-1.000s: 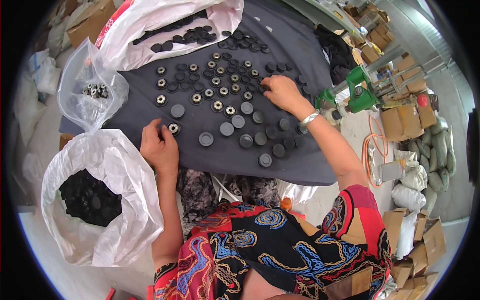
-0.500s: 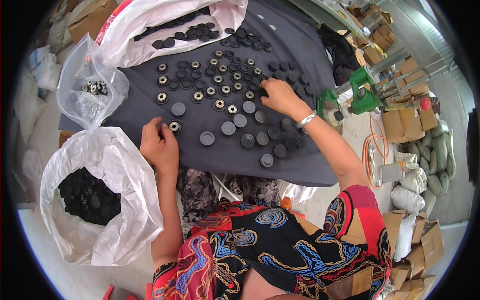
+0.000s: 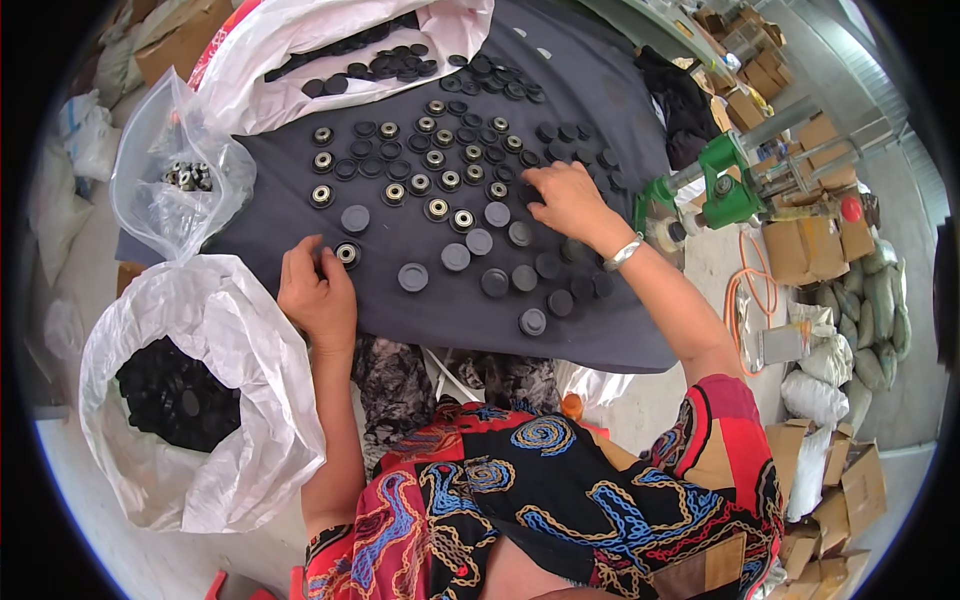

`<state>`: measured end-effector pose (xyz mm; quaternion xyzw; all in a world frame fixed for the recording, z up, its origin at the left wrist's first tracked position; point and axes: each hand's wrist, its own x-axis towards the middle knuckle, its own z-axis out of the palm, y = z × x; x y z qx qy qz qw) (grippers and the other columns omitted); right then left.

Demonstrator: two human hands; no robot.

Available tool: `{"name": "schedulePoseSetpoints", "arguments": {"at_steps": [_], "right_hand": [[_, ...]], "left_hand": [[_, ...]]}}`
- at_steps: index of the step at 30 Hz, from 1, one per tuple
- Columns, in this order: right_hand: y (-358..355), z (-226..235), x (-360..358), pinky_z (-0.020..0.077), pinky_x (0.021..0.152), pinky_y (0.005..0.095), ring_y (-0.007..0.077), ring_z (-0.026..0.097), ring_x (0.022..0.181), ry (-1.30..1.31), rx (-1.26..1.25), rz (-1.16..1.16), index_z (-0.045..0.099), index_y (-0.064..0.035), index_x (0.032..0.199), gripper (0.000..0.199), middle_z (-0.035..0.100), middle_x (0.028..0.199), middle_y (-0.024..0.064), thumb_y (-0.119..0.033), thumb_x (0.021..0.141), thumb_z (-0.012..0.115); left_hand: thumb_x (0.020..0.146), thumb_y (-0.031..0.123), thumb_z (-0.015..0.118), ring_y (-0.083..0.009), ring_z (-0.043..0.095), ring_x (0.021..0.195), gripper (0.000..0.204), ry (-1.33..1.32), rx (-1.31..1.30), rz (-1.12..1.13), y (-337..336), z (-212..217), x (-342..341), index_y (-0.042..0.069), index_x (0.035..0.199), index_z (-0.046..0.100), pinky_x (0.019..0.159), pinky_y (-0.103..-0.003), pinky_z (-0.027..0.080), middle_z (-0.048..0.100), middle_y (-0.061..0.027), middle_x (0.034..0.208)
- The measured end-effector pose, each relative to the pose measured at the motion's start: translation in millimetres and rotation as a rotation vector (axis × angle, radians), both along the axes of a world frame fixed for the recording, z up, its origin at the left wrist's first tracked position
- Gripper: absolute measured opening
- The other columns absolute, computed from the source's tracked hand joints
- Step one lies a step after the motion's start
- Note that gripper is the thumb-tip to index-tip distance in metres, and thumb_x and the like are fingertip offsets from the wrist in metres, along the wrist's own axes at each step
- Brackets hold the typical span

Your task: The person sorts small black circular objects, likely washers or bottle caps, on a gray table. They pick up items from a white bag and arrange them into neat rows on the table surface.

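Roughly half the black discs (image 3: 497, 283) on the bench (image 3: 620, 330) are fitted with bearings (image 3: 437, 208) — plain ones remain. Left hand (image 3: 318, 295) is pinched on a fitted disc (image 3: 347, 253); right hand (image 3: 566, 198) is spread flat on discs, grasp cannot be told.

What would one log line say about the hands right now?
left hand: on cloth, touching wheel | right hand: on discs | bag: open, black parts inside
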<state>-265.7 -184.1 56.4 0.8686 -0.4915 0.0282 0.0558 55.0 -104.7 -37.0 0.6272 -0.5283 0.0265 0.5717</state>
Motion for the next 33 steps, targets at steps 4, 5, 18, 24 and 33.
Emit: {"name": "schedulePoseSetpoints", "arguments": {"at_steps": [4, 5, 18, 24, 33], "right_hand": [[-15, 5, 5, 0.0493, 0.081, 0.0447, 0.0362, 0.063, 0.092, 0.086, 0.051, -0.004, 0.067, 0.0009, 0.092, 0.025, 0.067, 0.091, 0.0166, -0.015, 0.072, 0.069], [-20, 5, 3, 0.0492, 0.082, 0.0451, 0.0369, 0.063, 0.092, -0.001, 0.044, -0.033, 0.068, 0.0009, 0.093, 0.026, 0.066, 0.091, 0.0175, -0.014, 0.072, 0.069], [-88, 7, 15, 0.0502, 0.086, 0.0451, 0.0368, 0.066, 0.094, -0.007, 0.095, -0.219, 0.07, -0.0007, 0.107, 0.035, 0.069, 0.098, 0.0215, -0.013, 0.074, 0.07], [-101, -2, 9, 0.0471, 0.085, 0.0455, 0.0355, 0.066, 0.093, 0.009, 0.083, -0.228, 0.072, -0.003, 0.101, 0.028, 0.069, 0.095, 0.0195, -0.014, 0.075, 0.072], [-122, -2, -2, 0.0441, 0.086, 0.0462, 0.0337, 0.065, 0.098, 0.055, -0.099, -0.261, 0.07, -0.0048, 0.101, 0.028, 0.07, 0.097, 0.0165, -0.016, 0.076, 0.071]], "left_hand": [[0.079, -0.001, 0.064, -0.0238, 0.062, 0.063, 0.017, 0.003, 0.003, 0.007, 0, 0, 0, 0.001, 0.095, 0.066, 0.057, -0.035, 0.049, 0.062, -0.0099, 0.077], [0.079, -0.001, 0.065, -0.0227, 0.062, 0.063, 0.017, 0.001, 0.01, 0.001, 0, 0, 0, 0.001, 0.096, 0.066, 0.058, -0.034, 0.049, 0.062, -0.0098, 0.078], [0.081, -0.001, 0.066, -0.0208, 0.062, 0.065, 0.017, 0.008, 0.025, -0.006, 3, -2, 0, 0.0, 0.097, 0.066, 0.06, -0.033, 0.05, 0.062, -0.0093, 0.078], [0.081, -0.001, 0.066, -0.0207, 0.061, 0.064, 0.016, 0.013, 0.01, -0.006, 3, -2, 0, 0.0, 0.097, 0.066, 0.059, -0.033, 0.05, 0.062, -0.0091, 0.078], [0.081, -0.001, 0.065, -0.0208, 0.062, 0.064, 0.016, 0.01, 0.037, -0.007, 5, -1, -1, 0.0, 0.097, 0.066, 0.059, -0.033, 0.05, 0.063, -0.0094, 0.079]]}}
